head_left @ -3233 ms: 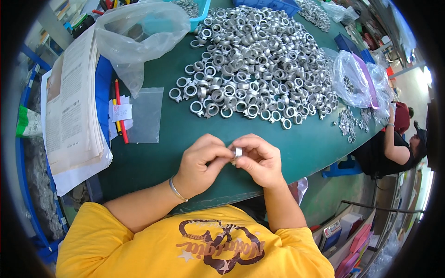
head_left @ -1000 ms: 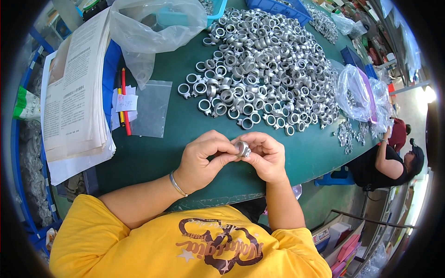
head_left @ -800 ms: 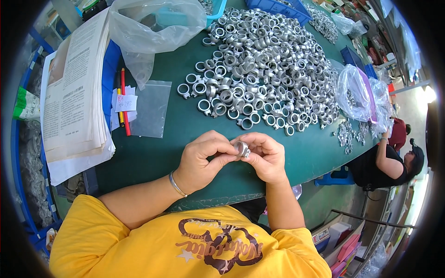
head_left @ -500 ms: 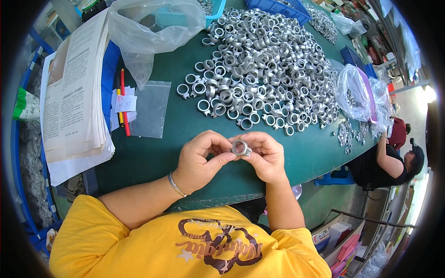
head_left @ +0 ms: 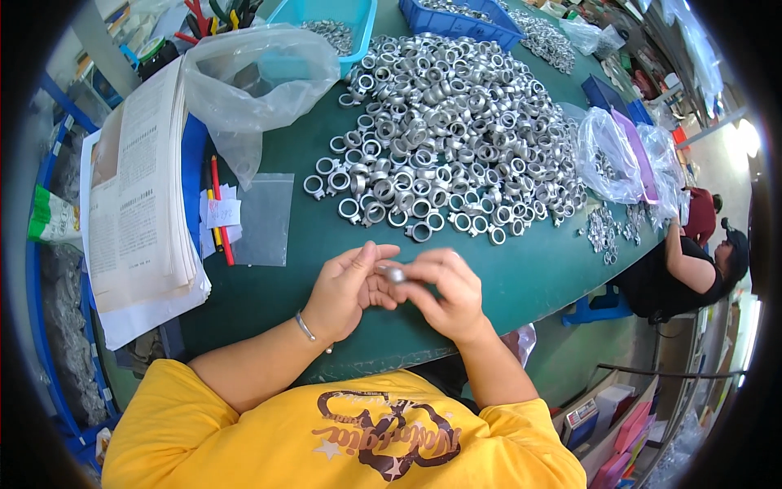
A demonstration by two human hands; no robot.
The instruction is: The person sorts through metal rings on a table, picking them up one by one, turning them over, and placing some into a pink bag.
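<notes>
A small silver metal ring (head_left: 395, 275) with a lug, blurred by motion, is pinched between the thumb and fingers of my right hand (head_left: 449, 292). Palm up beside it, my left hand (head_left: 346, 292) has its thumb raised and its fingers loosely spread, holding nothing that I can see. Its fingertips lie just under the ring; whether they touch it I cannot tell. Beyond both hands, a wide heap of similar metal rings (head_left: 456, 122) covers much of the green table (head_left: 521, 265).
Left on the table are stacked printed sheets (head_left: 134, 196), a red pencil (head_left: 221, 210), paper slips (head_left: 221, 213) and a flat clear bag (head_left: 267, 220). A turquoise basket (head_left: 358, 41) and a blue crate (head_left: 456, 26) stand behind. At right sits another person (head_left: 688, 277).
My left hand has let go of the ring and opened. My right hand has turned the ring and moved it slightly left and nearer. The view has shifted a little.
</notes>
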